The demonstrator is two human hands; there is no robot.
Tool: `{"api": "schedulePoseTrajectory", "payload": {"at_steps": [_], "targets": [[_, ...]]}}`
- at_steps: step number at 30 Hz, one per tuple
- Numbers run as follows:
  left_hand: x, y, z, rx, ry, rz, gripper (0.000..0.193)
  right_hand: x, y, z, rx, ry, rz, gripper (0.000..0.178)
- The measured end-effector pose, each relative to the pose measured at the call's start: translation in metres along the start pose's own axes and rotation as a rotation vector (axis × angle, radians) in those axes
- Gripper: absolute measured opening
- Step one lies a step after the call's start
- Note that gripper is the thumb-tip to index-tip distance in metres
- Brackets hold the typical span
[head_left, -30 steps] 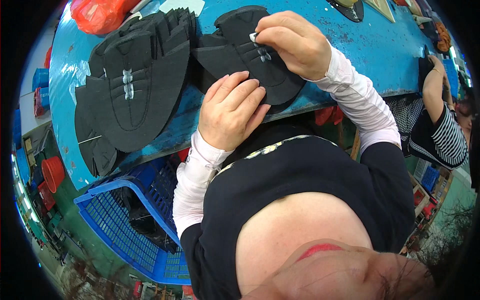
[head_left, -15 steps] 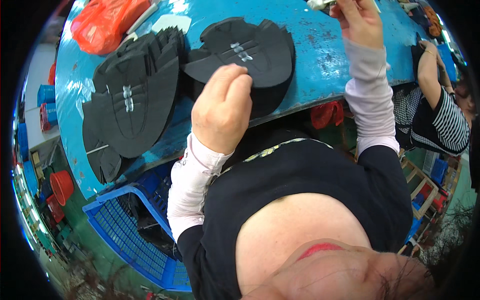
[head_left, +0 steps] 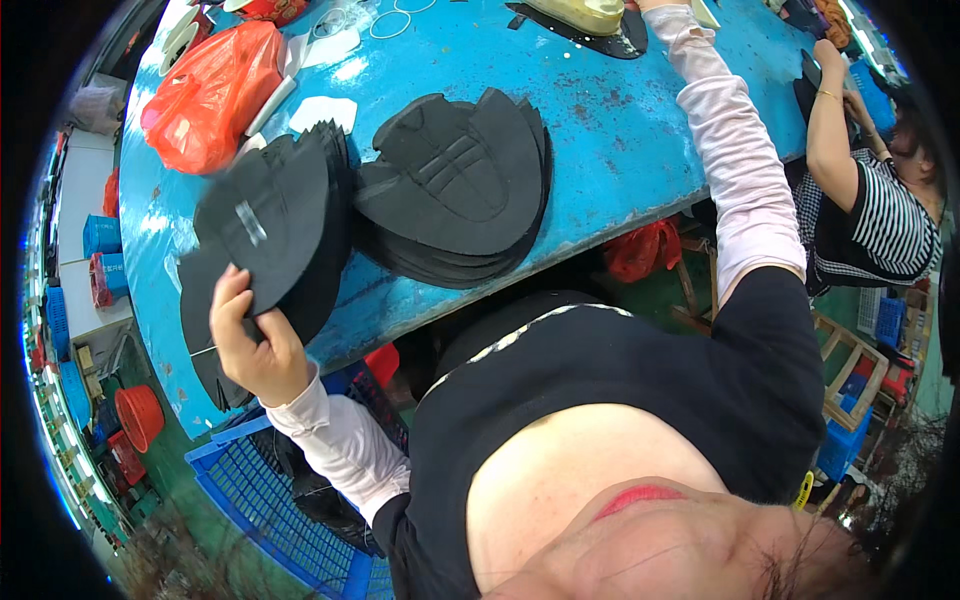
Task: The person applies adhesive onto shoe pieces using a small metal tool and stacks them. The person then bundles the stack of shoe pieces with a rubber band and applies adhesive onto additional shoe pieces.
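Observation:
My left hand (head_left: 258,345) pinches the near edge of a black foam piece (head_left: 285,215), curved and notched, with a white glue-like smear on its face. It lies tilted over the left stack of similar black pieces (head_left: 205,285). Beside it, the right stack (head_left: 455,175) shows a top piece with pressed lines and no smear. At the far edge of view my right hand (head_left: 662,4) is mostly cut off, so its fingers cannot be made out. It is next to a pale yellow container (head_left: 580,12) standing on a dark flat piece (head_left: 628,42).
A red plastic bag (head_left: 215,95) and a white scrap (head_left: 323,114) lie on the blue table (head_left: 600,140) at the far left. A blue basket (head_left: 265,500) stands below the table's near edge. At the right, another person (head_left: 870,190) works at the table.
My left hand has moved left from the right stack to the left one, where it holds a smeared piece. The right stack's top smear is gone. My right hand has reached farther away.

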State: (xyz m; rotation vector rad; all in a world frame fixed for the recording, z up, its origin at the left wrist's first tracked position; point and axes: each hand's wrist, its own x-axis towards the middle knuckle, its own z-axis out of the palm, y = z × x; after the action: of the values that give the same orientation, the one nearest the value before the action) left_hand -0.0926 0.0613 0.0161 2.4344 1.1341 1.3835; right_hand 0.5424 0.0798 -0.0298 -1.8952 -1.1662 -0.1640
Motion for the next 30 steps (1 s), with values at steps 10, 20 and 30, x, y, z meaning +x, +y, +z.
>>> {"api": "schedulePoseTrajectory", "payload": {"at_steps": [10, 20, 30], "targets": [[-0.008, 0.049, -0.022, 0.346, -0.05, 0.098, 0.036, -0.006, -0.026, 0.005, -0.468, -0.221, -0.251, 0.016], [-0.019, 0.082, 0.076, -0.162, -0.445, 0.311, 0.035, -0.009, -0.03, -0.007, -0.401, -0.215, -0.159, 0.022], [-0.022, 0.081, 0.099, -0.175, -0.455, 0.327, 0.036, 0.005, 0.066, -0.034, 0.588, -0.102, 0.508, 0.01]]}}
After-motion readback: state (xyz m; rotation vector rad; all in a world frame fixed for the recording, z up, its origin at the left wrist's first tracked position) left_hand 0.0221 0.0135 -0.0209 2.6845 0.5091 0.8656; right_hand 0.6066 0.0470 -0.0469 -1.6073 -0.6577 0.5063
